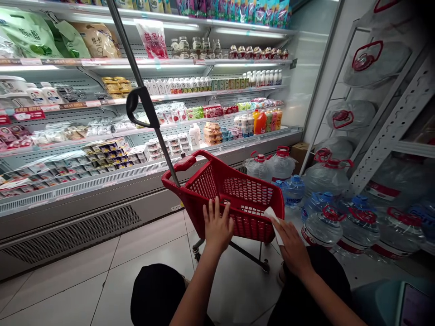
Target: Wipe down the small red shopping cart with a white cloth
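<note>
A red plastic shopping cart (251,185) with perforated sides stands on wheels just in front of my knees. My left hand (217,228) is at its near side, fingers spread, with the fingertips by the upper rim; nothing is in it. At the cart's right front corner, my right hand (288,242) presses a folded white cloth (274,222) against the red plastic. The palm side of that hand is hidden. A long grey pole with a black loop handle (144,106) rises from the cart's left end, leaning left. The basket's visible inside shows only its red grid.
An open refrigerated display (152,174) with packed shelves runs behind the cart. Large water bottles (322,226) crowd the floor at right, beside a white metal rack (390,117). A phone-like screen (416,305) shows at lower right, and pale tiles (142,253) cover the floor.
</note>
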The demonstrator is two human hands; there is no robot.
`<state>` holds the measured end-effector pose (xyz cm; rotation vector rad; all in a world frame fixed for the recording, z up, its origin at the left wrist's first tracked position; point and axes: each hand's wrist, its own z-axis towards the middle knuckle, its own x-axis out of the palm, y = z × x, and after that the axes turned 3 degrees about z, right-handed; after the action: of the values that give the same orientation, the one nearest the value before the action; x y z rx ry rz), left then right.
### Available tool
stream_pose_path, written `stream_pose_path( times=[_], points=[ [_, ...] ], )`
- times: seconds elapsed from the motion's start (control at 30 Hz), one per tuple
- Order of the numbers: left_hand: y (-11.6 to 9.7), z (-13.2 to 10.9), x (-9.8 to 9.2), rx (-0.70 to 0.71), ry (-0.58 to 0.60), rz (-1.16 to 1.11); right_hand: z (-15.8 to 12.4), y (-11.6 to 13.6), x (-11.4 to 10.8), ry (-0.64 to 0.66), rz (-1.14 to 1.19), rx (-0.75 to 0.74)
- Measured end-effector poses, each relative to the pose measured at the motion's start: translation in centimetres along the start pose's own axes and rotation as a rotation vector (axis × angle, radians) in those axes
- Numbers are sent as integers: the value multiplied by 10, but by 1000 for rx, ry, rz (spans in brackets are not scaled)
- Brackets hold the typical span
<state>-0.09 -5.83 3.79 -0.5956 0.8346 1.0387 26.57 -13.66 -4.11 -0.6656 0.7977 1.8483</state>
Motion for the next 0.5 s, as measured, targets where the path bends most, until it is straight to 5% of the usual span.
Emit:
stream_pose_path(
  times=[0.13, 0.27, 0.4, 0.5],
  points=[
    [-30, -18, 11, 73, 29, -109, -2, 42, 2, 25, 26, -41],
    [-14, -23, 10, -7, 24, -102, -8, 65, -5, 146, 55, -203],
    [27, -17, 0, -54, 64, -49, 0, 46, -10, 259, 74, -373],
    [41, -15, -3, -112, 68, 4, 18, 11, -9, 237, 20, -345]
  ],
)
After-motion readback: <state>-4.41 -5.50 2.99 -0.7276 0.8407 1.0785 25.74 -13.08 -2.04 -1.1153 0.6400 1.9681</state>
